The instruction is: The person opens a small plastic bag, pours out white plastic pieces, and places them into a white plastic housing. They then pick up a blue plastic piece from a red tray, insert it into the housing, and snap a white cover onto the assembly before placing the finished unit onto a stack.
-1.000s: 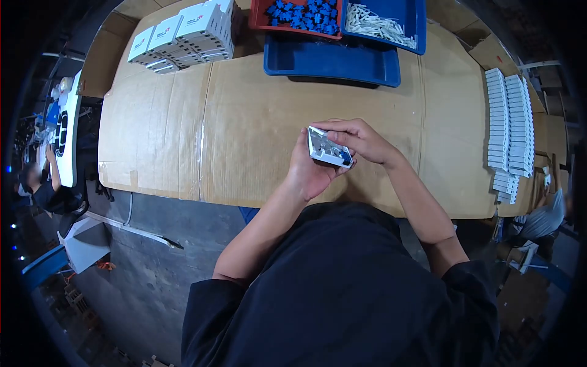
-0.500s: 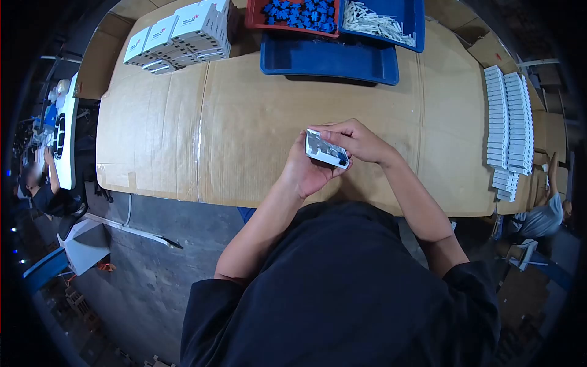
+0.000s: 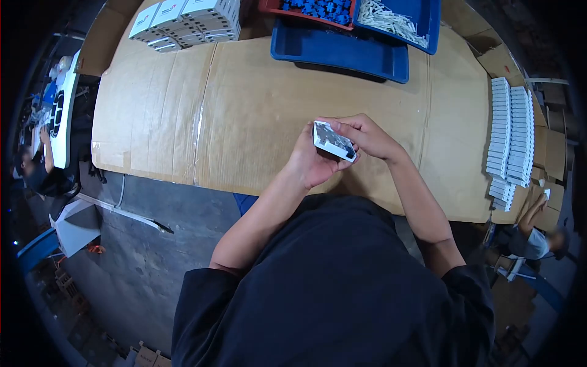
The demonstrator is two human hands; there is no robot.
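Note:
A small white rectangular casing (image 3: 335,147) with grey and dark parts inside is held above the near part of the cardboard-covered table. My left hand (image 3: 308,164) cups it from below and from the left, its fingers wrapped around the underside. My right hand (image 3: 370,137) lies over the far and right edge, with the thumb on the casing's open face. What the right fingertips do behind the casing is hidden. The inner parts are too small to name.
At the back stand a red tray (image 3: 264,6) of blue pieces, a blue tray (image 3: 433,30) of white sticks and another blue tray (image 3: 339,54). White boxes (image 3: 205,27) are stacked back left; white casings (image 3: 510,131) line the right edge. People sit left (image 3: 38,168) and right (image 3: 538,240).
The camera view has turned slightly, shifting the table and trays in the picture. Both hands keep their hold on the casing, which is tilted a little differently.

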